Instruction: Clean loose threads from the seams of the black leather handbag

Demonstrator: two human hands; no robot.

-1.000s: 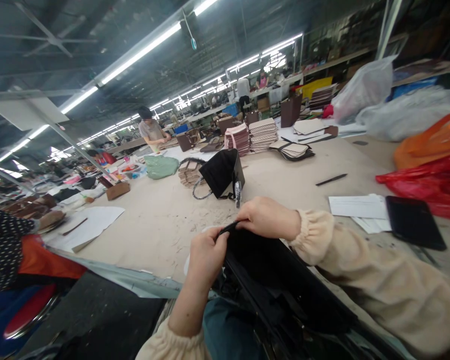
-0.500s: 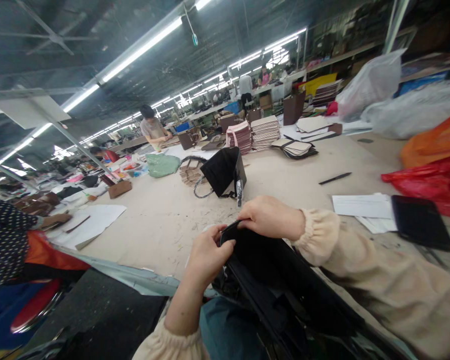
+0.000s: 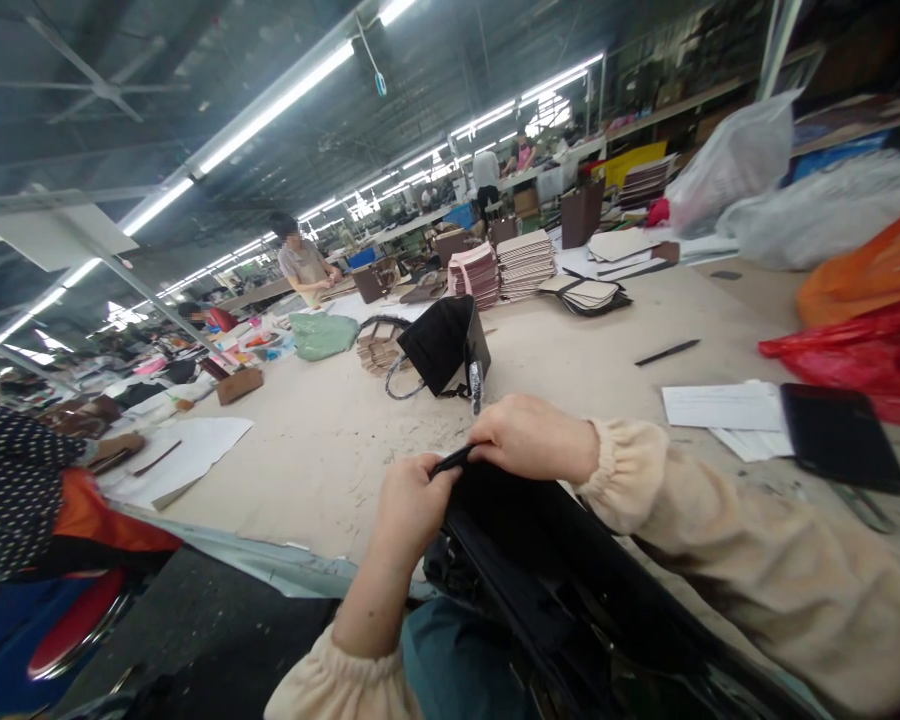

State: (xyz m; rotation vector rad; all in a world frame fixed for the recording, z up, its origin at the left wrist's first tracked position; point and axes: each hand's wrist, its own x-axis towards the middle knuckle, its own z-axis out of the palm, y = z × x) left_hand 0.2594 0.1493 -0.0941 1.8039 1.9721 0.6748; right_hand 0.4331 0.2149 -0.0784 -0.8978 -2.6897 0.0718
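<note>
A black handbag (image 3: 547,560) lies across my lap and the table's front edge, its mouth facing up toward me. My left hand (image 3: 412,500) pinches the far end of the bag's rim between thumb and fingers. Right beside it, my right hand (image 3: 529,438) grips the same rim from above, fingertips curled over the edge. The bag's lower part runs out of view at the bottom right. Just beyond my hands, a second black handbag (image 3: 439,345) with wrapped handles rests tilted on the table.
Stacks of cut panels (image 3: 525,265) stand farther back. On the right lie a dark pen-like stick (image 3: 667,352), white papers (image 3: 720,408), a black tablet-like slab (image 3: 844,438) and a red plastic bag (image 3: 862,350). A co-worker in a dotted top (image 3: 15,480) sits at left.
Both hands have shifted slightly left while keeping hold of the rim. The rim between them now looks folded flatter and pressed together.
</note>
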